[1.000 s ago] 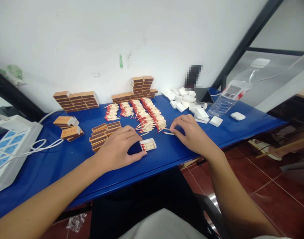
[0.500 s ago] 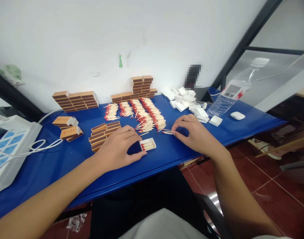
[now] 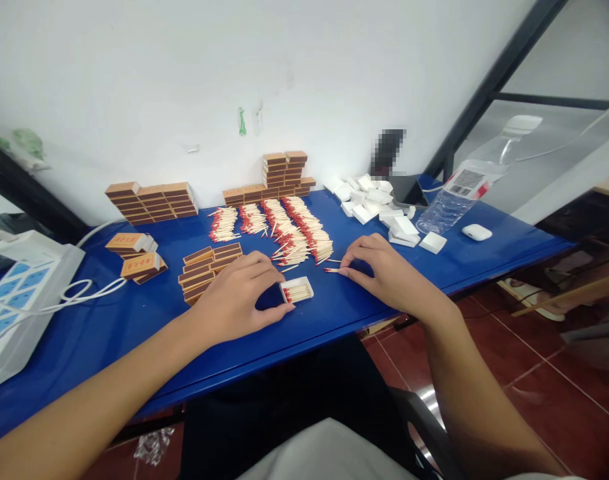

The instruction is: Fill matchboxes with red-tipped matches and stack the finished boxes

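Observation:
A small white matchbox tray [image 3: 310, 286] lies in front of me with several red-tipped matches inside. My left hand [image 3: 239, 293] holds its left end between thumb and fingers; part of that end is hidden. To the right of the tray, my right hand [image 3: 377, 263] pinches matches [image 3: 332, 270] just above the table, red heads pointing left. How many are in the pinch I cannot tell. Behind the tray lie rows of loose matches [image 3: 297, 230], with one stray match [image 3: 290, 269] near the tray's back edge.
Orange-brown matchboxes stand in stacks at the wall [image 3: 157, 203] and beside my left hand [image 3: 197, 275]. White empty trays [image 3: 367, 197] are heaped at the back right, near a plastic bottle [image 3: 447, 207] and a white earphone case [image 3: 477, 232]. A power strip [image 3: 39, 313] with cables lies left.
My right hand has shifted slightly left and down, its thumb and finger now nearer the matches' heads. My left hand and the tray stay in place.

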The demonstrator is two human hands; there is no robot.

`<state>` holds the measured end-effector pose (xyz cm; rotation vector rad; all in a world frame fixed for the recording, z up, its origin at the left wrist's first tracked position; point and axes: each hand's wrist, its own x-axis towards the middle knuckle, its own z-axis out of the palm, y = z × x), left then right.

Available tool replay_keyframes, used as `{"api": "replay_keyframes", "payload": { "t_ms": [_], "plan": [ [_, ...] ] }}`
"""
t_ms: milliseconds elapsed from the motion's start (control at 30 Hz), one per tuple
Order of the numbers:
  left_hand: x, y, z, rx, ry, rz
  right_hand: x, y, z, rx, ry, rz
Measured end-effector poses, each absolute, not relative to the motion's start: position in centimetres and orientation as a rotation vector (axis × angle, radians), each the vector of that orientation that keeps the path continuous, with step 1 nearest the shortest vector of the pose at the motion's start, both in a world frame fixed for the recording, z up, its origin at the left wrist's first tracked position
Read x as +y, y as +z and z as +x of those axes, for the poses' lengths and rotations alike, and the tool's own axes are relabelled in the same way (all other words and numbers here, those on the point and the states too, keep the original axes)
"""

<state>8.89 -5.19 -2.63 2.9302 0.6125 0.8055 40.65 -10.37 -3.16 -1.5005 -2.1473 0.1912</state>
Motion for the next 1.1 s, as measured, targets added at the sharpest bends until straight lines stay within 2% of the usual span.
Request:
{"api": "replay_keyframes", "payload": {
  "t_ms": [233,667,800,967,1100],
  "plan": [
    [-5.1,-2.6,8.9,0.620,0.800,2.916,-10.6,-2.9,40.0,-2.141,0.183,-1.447],
    [-5.2,-2.6,9.0,0.591,0.812,2.903,-12.5,-2.6,33.2,-2.259,0.110,-1.284],
    [-5.2,-2.6,9.0,0.602,0.801,2.904,-12.0,-2.3,35.1,-2.215,0.123,-1.243],
    [-5.2,-2.6,8.9,0.617,0.778,2.902,-10.6,-3.1,39.6,-2.058,-0.044,-1.444],
    [-5.2,-2.6,8.9,0.628,0.767,2.892,-9.6,-4.2,41.3,-2.066,0.034,-1.518]
  ]
}}
